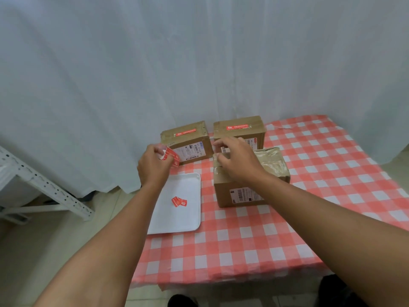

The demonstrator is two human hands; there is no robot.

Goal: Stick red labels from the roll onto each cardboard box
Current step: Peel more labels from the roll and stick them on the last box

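Three cardboard boxes stand on the checked tablecloth. The far left box (188, 140) and the far right box (241, 127) each carry a long red label on top. The near box (265, 173) has a taped top. My left hand (152, 165) grips the roll of red labels (171, 156), a strip hanging from it, just in front of the far left box. My right hand (236, 160) lies on the near box's top left edge, fingers curled over the tape; whether it holds a label is hidden.
A white tray (188, 222) lies at the table's left edge with two small red label pieces (179, 201) on it. A white metal shelf frame (44, 187) stands on the floor at the left. White curtain hangs behind the table.
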